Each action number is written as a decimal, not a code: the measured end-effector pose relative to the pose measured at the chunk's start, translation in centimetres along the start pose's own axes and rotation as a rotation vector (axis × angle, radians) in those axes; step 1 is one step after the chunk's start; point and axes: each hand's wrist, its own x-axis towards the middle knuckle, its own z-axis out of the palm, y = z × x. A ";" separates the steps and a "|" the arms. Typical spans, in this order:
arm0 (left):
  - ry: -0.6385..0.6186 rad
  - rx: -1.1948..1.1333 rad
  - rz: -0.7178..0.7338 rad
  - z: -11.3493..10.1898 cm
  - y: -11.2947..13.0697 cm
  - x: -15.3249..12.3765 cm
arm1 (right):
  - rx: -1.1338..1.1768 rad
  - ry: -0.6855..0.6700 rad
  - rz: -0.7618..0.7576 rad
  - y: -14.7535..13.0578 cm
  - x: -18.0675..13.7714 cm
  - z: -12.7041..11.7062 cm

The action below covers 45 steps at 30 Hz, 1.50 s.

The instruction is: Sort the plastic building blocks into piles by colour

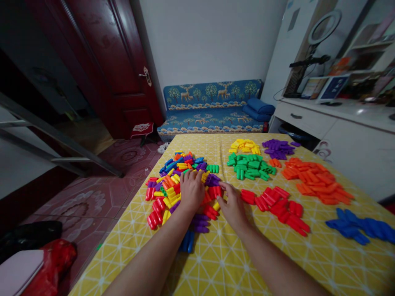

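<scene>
A mixed heap of small plastic pieces in many colours [173, 181] lies on the left of a table with a yellow patterned cloth [216, 263]. My left hand [191, 191] rests flat on this heap, fingers spread over the pieces. My right hand [233, 205] is beside it at the heap's right edge, fingers curled at red pieces [214, 192]; what it holds, if anything, is hidden. To the right lie sorted piles: red [277, 207], green [249, 166], yellow [245, 146], purple [277, 149], orange [317, 181] and blue [361, 226].
A blue patterned sofa [212, 109] stands behind the table, a dark red door [123, 74] to its left. A white counter with a ring light [324, 28] runs along the right. A red bag [52, 263] lies on the floor at the left.
</scene>
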 end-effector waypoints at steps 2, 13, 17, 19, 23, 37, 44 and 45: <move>0.024 -0.024 0.012 0.0 -0.3 0.1 | -0.010 0.006 -0.009 -0.2 0.1 -0.1; 0.126 -0.362 0.083 -0.3 -0.6 0.2 | 0.141 0.017 0.026 -1.1 0.3 -0.2; 0.081 -0.415 0.131 -0.3 -0.4 0.1 | 0.223 -0.002 -0.014 -1.9 0.3 -0.6; 0.038 -0.444 0.172 -0.3 -0.4 0.0 | 0.273 -0.015 0.012 -2.2 0.3 -0.7; -0.037 -0.492 0.242 -0.4 -0.2 -0.1 | 0.371 -0.025 0.103 -2.3 0.3 -0.8; -0.035 0.059 0.070 -1.7 1.8 -0.8 | 0.085 0.041 0.113 -1.4 0.7 -1.5; -0.145 0.181 0.049 -2.1 3.3 -1.3 | -0.148 -0.026 -0.008 -1.1 0.6 -0.8; -0.154 0.176 0.053 -2.1 3.3 -1.4 | -0.146 -0.032 -0.014 -1.0 0.6 -0.7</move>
